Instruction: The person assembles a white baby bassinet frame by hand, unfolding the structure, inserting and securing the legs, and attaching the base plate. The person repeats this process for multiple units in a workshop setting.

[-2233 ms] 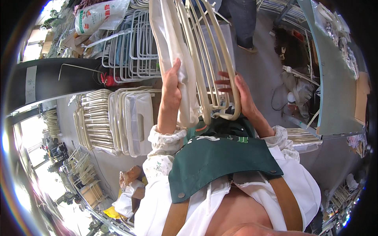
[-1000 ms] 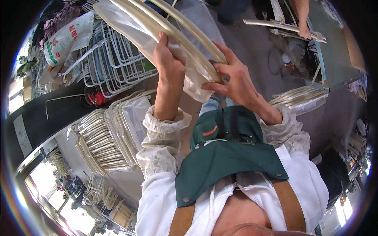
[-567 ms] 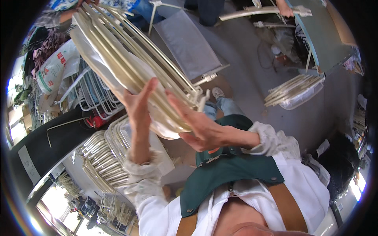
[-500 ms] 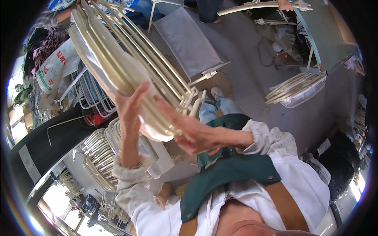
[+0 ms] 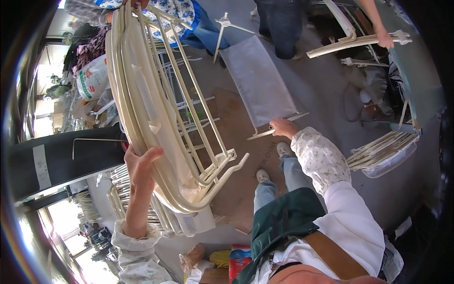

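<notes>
A bundle of cream metal tube frames [image 5: 137,109] with whitish fabric between them stands at the left, its long bars running away from me. My left hand [image 5: 142,165] holds its outer edge, thumb over the tubes and fingers partly hidden. At the far end another person's hand [image 5: 137,4] grips the same bundle. My right hand [image 5: 285,128] is closed at the near end of a grey fabric panel [image 5: 260,78], where a cream crossbar [image 5: 265,134] runs along its edge. The panel stretches away from me above the floor.
Another person's hand [image 5: 384,38] holds a cream bar at the far right, beside a green-grey board [image 5: 414,80]. A pile of tube frames [image 5: 383,151] lies on the right. More frames [image 5: 116,199] stand at the left, near a black surface [image 5: 61,158].
My right hand has left the tube frame bundle and reached right to the grey panel's near end. The bundle has swung to a steeper angle; my left hand stays on it.
</notes>
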`<state>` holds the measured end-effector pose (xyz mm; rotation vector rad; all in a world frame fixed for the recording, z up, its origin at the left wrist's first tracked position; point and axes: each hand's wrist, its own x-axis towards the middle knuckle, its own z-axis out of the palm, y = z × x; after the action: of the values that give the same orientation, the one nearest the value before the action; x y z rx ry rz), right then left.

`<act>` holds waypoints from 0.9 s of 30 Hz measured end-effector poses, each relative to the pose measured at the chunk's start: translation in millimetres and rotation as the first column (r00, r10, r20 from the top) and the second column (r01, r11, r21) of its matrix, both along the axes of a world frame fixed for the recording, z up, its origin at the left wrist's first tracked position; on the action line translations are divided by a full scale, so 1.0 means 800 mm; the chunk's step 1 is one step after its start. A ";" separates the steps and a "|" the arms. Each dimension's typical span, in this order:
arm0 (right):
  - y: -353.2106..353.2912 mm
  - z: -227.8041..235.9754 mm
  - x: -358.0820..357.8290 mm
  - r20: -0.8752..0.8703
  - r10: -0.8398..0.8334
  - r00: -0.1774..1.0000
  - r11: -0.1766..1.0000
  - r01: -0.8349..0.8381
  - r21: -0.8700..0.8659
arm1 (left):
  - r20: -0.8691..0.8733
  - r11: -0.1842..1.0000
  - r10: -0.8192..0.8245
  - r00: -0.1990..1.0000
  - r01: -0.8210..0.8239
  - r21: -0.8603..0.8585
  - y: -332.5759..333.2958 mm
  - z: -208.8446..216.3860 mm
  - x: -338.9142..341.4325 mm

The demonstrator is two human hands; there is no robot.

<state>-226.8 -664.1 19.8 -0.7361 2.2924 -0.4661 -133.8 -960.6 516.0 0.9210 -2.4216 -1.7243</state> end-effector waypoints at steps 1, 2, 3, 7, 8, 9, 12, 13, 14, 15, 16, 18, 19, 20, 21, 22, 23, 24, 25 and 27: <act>-0.002 -0.010 0.001 -0.012 0.000 1.000 1.000 0.000 -0.008 | 0.003 1.000 -0.006 1.000 0.006 0.016 -0.008 0.001 0.002; -0.008 -0.019 0.004 -0.052 0.003 0.999 1.000 -0.003 0.001 | 0.010 1.000 -0.010 1.000 0.010 0.020 -0.017 0.008 0.007; -0.012 -0.028 0.009 -0.092 0.001 0.996 1.000 0.000 0.011 | 0.012 1.000 -0.006 1.000 0.006 -0.016 -0.023 0.013 0.012; -0.011 -0.039 0.063 -0.281 0.127 0.951 0.974 -0.173 -0.145 | 0.056 0.997 -0.050 0.997 0.053 -0.048 -0.050 0.022 0.038; -0.014 -0.039 0.088 -0.331 0.123 0.935 0.957 -0.201 -0.210 | 0.061 0.997 -0.056 0.997 0.058 -0.042 -0.051 0.020 0.043; -0.012 -0.039 0.104 -0.338 0.098 0.936 0.962 -0.176 -0.208 | 0.065 0.997 -0.063 0.996 0.065 -0.036 -0.052 0.016 0.044; -0.032 0.004 0.165 -0.283 0.081 0.956 0.988 -0.115 -0.107 | 0.058 0.995 -0.095 0.994 0.095 0.012 -0.056 0.002 0.059; -0.037 0.017 0.189 -0.307 0.050 0.950 0.993 -0.081 -0.090 | 0.042 0.993 -0.116 0.992 0.115 0.028 -0.055 0.003 0.065; -0.043 0.030 0.210 -0.334 0.027 0.942 0.996 -0.054 -0.073 | 0.044 0.993 -0.120 0.992 0.119 0.018 -0.060 0.002 0.077; -0.047 0.044 0.234 -0.285 0.032 0.958 0.995 -0.056 -0.078 | 0.045 0.992 -0.124 0.991 0.123 0.008 -0.066 0.000 0.089; -0.056 0.064 0.257 -0.311 -0.006 0.950 0.998 -0.014 -0.061 | 0.034 0.994 -0.113 0.993 0.113 -0.008 -0.070 0.006 0.107; -0.047 0.056 0.294 -0.409 -0.015 0.913 0.999 -0.001 -0.039 | 0.009 0.991 -0.133 0.991 0.133 0.019 -0.061 0.007 0.117; -0.043 0.050 0.306 -0.351 -0.011 0.936 1.000 0.017 0.014 | 0.002 0.988 -0.152 0.988 0.152 0.013 -0.056 0.007 0.126; -0.035 0.045 0.325 -0.390 -0.024 0.920 0.999 0.035 0.021 | -0.003 0.986 -0.168 0.986 0.168 0.005 -0.051 0.007 0.135; -0.028 0.044 0.349 -0.426 -0.029 0.904 0.999 0.045 0.028 | 0.002 0.988 -0.157 0.988 0.157 0.005 -0.049 0.002 0.147; -0.023 0.043 0.367 -0.461 -0.031 0.887 0.998 0.053 0.033 | 0.008 0.989 -0.145 0.989 0.145 0.005 -0.046 -0.003 0.158; -0.014 0.039 0.375 -0.340 -0.060 0.938 0.989 0.101 0.104 | 0.022 0.990 -0.144 0.989 0.144 0.015 -0.041 -0.011 0.165; -0.004 0.038 0.393 -0.430 -0.072 0.900 0.989 0.120 0.085 | 0.036 0.991 -0.127 0.991 0.126 0.037 -0.034 -0.016 0.172; -0.002 0.036 0.411 -0.519 -0.090 0.850 0.990 0.135 0.049 | 0.047 0.993 -0.109 0.993 0.107 0.043 -0.023 -0.011 0.179; -0.002 0.034 0.451 -0.413 -0.185 0.892 0.976 0.214 0.025 | 0.054 0.995 -0.089 0.995 0.086 0.052 -0.007 -0.010 0.198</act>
<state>134.3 -665.9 46.7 -0.6074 2.7824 -0.3441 24.3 -966.3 508.2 0.8933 -2.5008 -1.8193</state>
